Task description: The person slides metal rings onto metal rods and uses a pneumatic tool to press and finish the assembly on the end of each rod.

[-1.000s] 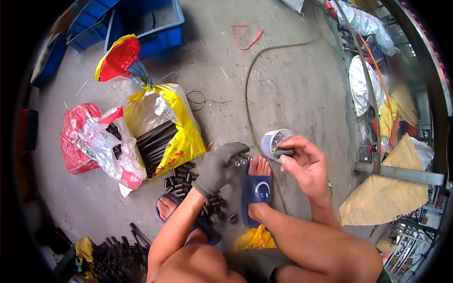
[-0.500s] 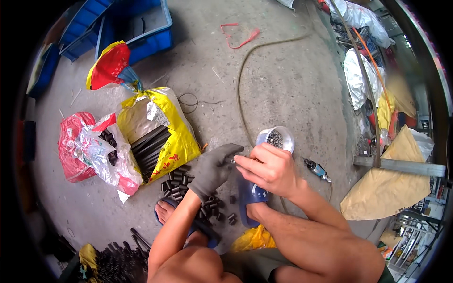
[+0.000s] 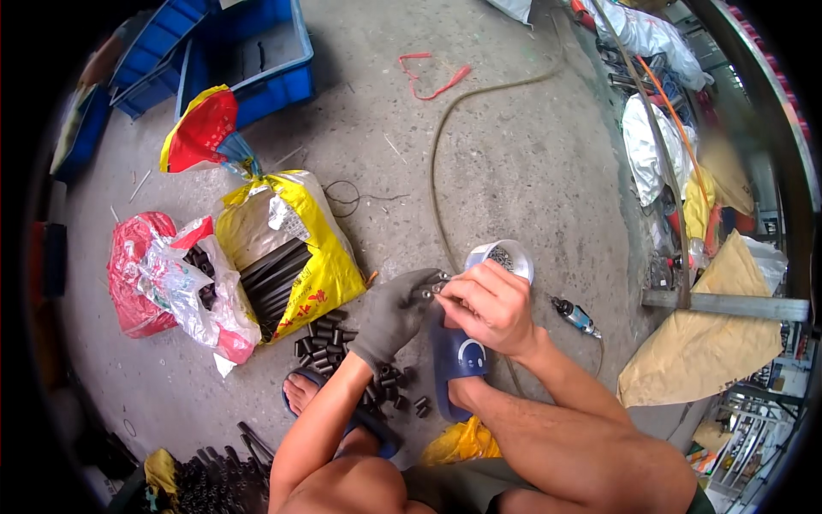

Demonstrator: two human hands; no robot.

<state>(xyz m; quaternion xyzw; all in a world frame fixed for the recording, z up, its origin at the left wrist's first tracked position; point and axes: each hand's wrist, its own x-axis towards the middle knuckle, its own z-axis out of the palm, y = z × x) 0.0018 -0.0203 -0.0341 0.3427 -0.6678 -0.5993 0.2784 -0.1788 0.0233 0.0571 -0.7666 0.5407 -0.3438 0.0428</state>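
My left hand (image 3: 396, 313), in a dark grey glove, is closed with small shiny metal pieces (image 3: 429, 293) at its thumb and fingertips. Their exact kind is too small to tell. My bare right hand (image 3: 495, 307) meets it fingertip to fingertip in a pinch; whatever it grips is hidden. Just behind the right hand stands a white plastic tub (image 3: 524, 259) with small metal parts inside. Short black tubes (image 3: 322, 341) lie heaped on the floor beneath and left of the gloved hand. A single black tube (image 3: 422, 406) rests beside my right slipper (image 3: 458, 364).
A yellow sack (image 3: 330, 261) of long black rods and a red-and-white bag (image 3: 154, 274) stand left. Blue crates (image 3: 274, 90) are behind them. A hose (image 3: 438, 163) crosses the floor. Right lie a blue-and-black power tool (image 3: 575, 316) and a brown paper sack (image 3: 702, 351) near a metal frame.
My gloved hand has shifted slightly right and down, its fingertips now curled around the shiny pieces. My right hand stays close by, its fingers more bunched together.
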